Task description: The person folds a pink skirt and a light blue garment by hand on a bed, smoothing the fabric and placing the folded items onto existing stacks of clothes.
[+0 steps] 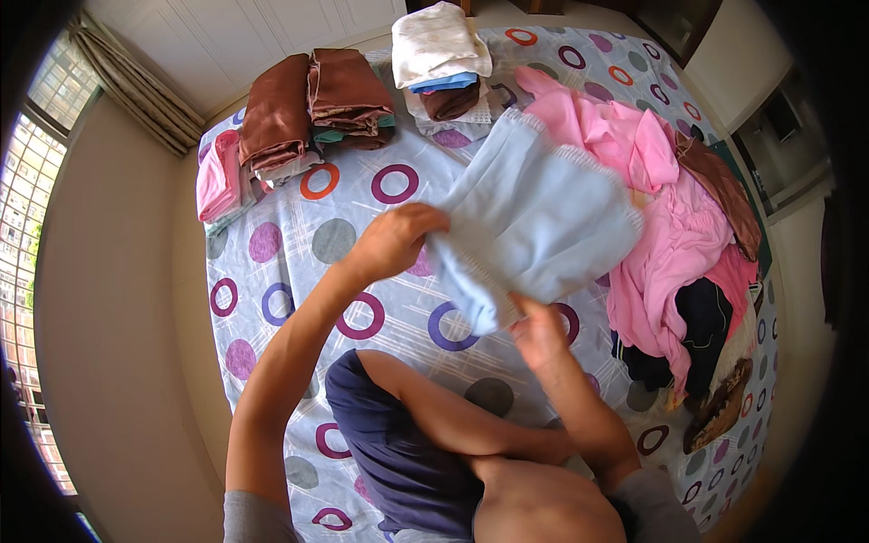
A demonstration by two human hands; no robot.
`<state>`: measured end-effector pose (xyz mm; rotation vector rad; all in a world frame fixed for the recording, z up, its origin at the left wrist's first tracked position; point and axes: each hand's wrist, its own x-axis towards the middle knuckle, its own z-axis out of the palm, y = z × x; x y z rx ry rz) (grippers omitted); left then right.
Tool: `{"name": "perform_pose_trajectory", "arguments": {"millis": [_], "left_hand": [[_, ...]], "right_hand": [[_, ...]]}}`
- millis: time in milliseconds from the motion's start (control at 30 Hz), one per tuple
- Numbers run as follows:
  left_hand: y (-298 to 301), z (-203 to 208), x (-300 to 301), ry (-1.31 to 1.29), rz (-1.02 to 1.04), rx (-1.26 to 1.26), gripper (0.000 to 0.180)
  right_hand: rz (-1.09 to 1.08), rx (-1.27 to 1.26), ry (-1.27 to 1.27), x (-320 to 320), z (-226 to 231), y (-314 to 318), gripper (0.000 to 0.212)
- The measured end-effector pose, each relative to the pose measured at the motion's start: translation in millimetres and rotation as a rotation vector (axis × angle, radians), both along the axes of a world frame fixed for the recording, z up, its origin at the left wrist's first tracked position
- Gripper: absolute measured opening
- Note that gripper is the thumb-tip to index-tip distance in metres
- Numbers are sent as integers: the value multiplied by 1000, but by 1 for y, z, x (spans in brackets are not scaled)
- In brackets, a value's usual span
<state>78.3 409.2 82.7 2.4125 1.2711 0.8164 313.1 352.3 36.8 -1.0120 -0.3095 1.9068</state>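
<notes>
A pale blue cloth point(534, 213) with stitched edges is held up over the bed point(299, 244), partly folded. My left hand point(394, 237) grips its left edge. My right hand point(541, 335) pinches its lower edge from beneath. Right of the cloth lies a heap of pink garments point(661, 208) mixed with brown and black ones. A dark blue cloth point(398, 452) lies over my lap, close to my body.
Folded brown cloths point(312, 104) and a pink folded stack point(219, 176) sit at the bed's far left. A white and brown folded pile point(441, 54) stands at the far middle. A window point(23, 226) with a curtain lies left; a beige floor strip runs beside the bed.
</notes>
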Motion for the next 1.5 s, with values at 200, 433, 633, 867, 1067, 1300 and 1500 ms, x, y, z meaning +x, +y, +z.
{"name": "perform_pose_trajectory", "arguments": {"millis": [200,433,633,867,1067,1300,1500], "left_hand": [[-62,-76,-50,98,83,-201,26],[-72,-89,-91,82,398,-160,25],[-78,-101,-73,181,509,-188,26],[-96,-100,-38,188,33,-283,67],[-111,-129,-48,272,-3,-405,92],[-116,-134,-47,379,79,-296,90],[-115,-133,-42,363,92,-261,82]], "right_hand": [[328,-434,120,-47,-78,-50,21],[475,-600,149,-111,-87,-61,18],[669,-300,-61,-87,-66,-67,18],[61,729,-1179,27,-49,6,30],[217,490,-1320,91,-84,20,63],[289,769,-1427,79,-79,-3,57],[154,644,-1273,76,-101,4,29]]}}
